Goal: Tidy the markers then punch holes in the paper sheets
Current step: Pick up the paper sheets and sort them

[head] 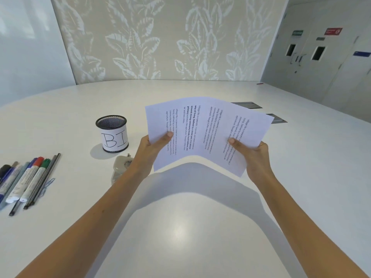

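Several printed paper sheets are fanned out in the air above the white table. My left hand pinches their left edge and my right hand pinches their right edge, thumbs on top. Several markers and pens lie side by side on the table at the far left. A black mesh pen cup with a white label reading "BI" stands upright left of my left hand and looks empty. A beige hole punch sits just in front of the cup, partly hidden by my left wrist.
A blue paper clip lies beside the markers. Two grey cable hatches are set into the table behind the sheets. A leaf-patterned wall stands at the back, and grey doors are at the right.
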Available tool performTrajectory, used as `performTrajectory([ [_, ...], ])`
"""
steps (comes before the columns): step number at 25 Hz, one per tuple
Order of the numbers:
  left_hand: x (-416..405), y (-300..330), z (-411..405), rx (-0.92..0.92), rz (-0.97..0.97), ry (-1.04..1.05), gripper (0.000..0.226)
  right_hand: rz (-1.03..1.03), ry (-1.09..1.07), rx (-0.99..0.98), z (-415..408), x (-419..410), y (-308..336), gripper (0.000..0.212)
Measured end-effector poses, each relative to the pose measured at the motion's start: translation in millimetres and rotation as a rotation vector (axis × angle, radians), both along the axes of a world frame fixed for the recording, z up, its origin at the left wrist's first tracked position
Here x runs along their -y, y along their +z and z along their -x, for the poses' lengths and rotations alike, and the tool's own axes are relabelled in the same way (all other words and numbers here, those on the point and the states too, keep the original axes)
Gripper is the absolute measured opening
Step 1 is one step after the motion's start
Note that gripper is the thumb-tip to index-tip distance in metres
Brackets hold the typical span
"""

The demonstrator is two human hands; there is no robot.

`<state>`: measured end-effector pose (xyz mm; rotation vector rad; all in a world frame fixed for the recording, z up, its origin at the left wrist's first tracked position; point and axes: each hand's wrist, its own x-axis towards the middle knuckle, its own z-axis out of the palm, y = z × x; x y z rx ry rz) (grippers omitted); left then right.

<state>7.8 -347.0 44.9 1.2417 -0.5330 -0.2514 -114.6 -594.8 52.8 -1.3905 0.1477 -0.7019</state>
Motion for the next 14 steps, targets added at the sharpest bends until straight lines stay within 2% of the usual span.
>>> performTrajectory([
  [2,3.8,-6.6,-2.0,-0.013,-0.018,0.003,0.034,-0.017,0.000,-0.019,-1.6,1.8,-6.9,0.028],
  [5,10.0,-23.9,-3.3,-0.148,-0.054,0.161,0.022,-0.031,-0.042,-0.148,-1.1,3.0,-30.7,0.028],
  [7,13.0,-28.6,-4.3,-0.172,-0.059,0.210,0.014,-0.002,-0.110,-0.207,1.1,5.5,-44.7,0.024],
  [8,14.2,-26.9,-3.6,-0.154,-0.060,0.205,0.008,-0.001,-0.133,-0.208,2.4,7.3,-48.2,0.021],
  [10,15.7,-22.5,-2.9,-0.134,-0.052,0.198,0.010,-0.041,-0.164,-0.171,3.4,13.2,-46.7,0.016],
  [14,18.7,-15.7,2.4,-0.202,0.053,0.187,0.015,-0.271,-0.228,-0.066,2.2,23.8,-26.2,0.035],
])
